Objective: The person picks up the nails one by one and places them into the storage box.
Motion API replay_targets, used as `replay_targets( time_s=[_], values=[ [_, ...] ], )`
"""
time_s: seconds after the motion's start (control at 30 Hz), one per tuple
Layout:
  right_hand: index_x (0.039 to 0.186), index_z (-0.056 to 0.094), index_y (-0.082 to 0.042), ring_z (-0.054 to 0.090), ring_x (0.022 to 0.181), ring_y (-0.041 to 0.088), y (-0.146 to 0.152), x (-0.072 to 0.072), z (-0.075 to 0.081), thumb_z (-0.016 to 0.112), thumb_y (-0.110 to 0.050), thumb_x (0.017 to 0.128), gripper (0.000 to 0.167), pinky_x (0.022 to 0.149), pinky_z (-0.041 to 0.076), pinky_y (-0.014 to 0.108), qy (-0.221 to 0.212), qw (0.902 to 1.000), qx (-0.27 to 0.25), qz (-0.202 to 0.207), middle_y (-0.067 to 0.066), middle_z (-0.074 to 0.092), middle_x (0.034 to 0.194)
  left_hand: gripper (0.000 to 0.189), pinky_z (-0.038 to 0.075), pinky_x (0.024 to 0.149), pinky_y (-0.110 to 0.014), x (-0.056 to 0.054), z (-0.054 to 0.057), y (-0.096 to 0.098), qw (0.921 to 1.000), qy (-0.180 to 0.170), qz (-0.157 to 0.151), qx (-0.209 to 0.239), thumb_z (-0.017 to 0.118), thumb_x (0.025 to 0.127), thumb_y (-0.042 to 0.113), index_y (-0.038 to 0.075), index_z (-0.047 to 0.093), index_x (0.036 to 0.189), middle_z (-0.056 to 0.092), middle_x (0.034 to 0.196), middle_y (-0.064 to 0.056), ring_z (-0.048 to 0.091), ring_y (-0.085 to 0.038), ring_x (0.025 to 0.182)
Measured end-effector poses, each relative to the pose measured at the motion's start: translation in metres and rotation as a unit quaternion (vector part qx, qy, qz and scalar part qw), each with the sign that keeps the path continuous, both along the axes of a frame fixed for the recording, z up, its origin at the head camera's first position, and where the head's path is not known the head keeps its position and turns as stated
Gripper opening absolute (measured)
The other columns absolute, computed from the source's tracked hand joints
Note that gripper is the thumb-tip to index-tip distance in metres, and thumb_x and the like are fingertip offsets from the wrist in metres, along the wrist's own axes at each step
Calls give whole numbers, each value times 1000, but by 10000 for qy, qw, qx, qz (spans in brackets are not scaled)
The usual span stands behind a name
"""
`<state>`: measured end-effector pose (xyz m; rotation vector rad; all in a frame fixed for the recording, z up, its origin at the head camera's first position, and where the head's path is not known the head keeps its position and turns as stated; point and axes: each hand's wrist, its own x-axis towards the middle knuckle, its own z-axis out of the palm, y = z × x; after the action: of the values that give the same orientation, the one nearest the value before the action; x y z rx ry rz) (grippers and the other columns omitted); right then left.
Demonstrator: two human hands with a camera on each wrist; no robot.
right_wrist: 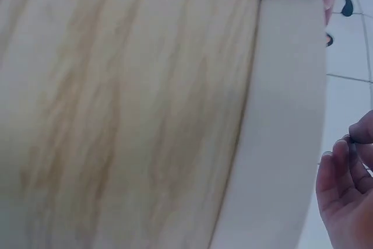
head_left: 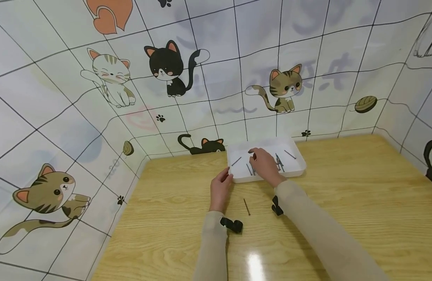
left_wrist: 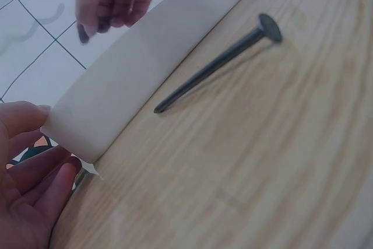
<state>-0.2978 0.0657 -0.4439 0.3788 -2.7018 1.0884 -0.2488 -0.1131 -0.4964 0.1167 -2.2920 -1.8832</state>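
A shallow white tray (head_left: pixel 244 178) stands on the table, with several dark metal nails (head_left: pixel 280 162) scattered inside it. My left hand (head_left: pixel 221 187) grips the tray's near left corner between thumb and fingers. Over the tray is my right hand (head_left: pixel 266 166), its fingers bent and the thumb close to the index finger. In the right wrist view a small dark spot shows between those fingertips; whether it is a nail, I cannot tell. One loose nail (left_wrist: pixel 213 71) lies on the table in front of the tray, its flat head toward me.
The wooden table (head_left: pixel 166 210) meets white walls (head_left: pixel 216 66) with a grid pattern and cartoon cats behind the tray and at both sides. Dark wrist cameras (head_left: pixel 233 225) sit on both sleeves.
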Motion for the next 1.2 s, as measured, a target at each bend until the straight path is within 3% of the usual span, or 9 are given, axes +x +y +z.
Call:
replay_targets(
  time_s=[0.23, 0.37, 0.6, 0.87, 1.07, 1.2],
  values=[
    [117, 55, -9, 44, 52, 15, 1, 22, 12, 46, -19, 91, 29, 45, 35, 30, 229, 9996, -133, 102, 1, 53, 79, 34, 42, 88, -32, 1, -2, 2, 10000, -6, -41, 13, 59, 86, 28, 24, 58, 121, 56, 118, 7, 51, -9, 106],
    [120, 54, -10, 48, 58, 14, 3, 35, 16, 50, -20, 89, 32, 50, 39, 30, 176, 9998, -46, 60, 0, 56, 80, 35, 42, 88, -32, 1, -1, 2, 10000, 54, -60, -32, 58, 86, 31, 25, 58, 121, 56, 117, 9, 50, -9, 106],
    [120, 54, -9, 55, 74, 13, 2, 57, 18, 54, -24, 88, 34, 58, 45, 30, -105, 9993, 233, 289, 0, 59, 88, 35, 43, 87, -32, 1, 4, 1, 9999, 72, -64, -31, 58, 87, 31, 25, 58, 121, 57, 116, 7, 51, -9, 105],
    [119, 54, -10, 54, 64, 9, -2, 79, 10, 54, -22, 88, 34, 52, 42, 27, -558, 9962, 510, 428, -2, 60, 87, 35, 42, 88, -33, 3, 4, 2, 9999, -30, -105, 22, 57, 88, 27, 23, 56, 123, 56, 120, 0, 51, -11, 106],
    [127, 46, -7, 50, 53, 12, -9, 91, 6, 59, -24, 85, 47, 48, 40, 29, -1226, 9870, 868, 567, -1, 58, 80, 33, 42, 87, -33, 3, 4, 2, 10000, -41, -16, 4, 58, 87, 28, 26, 58, 120, 57, 118, 4, 52, -10, 105],
    [128, 44, -2, 58, 72, 17, -13, 97, 1, 63, -24, 82, 55, 60, 46, 35, -1312, 9807, 1224, 771, 5, 62, 91, 33, 42, 88, -33, 2, 4, 2, 10000, -62, -18, 31, 58, 87, 27, 25, 58, 120, 57, 118, 5, 51, -10, 105]
  ],
)
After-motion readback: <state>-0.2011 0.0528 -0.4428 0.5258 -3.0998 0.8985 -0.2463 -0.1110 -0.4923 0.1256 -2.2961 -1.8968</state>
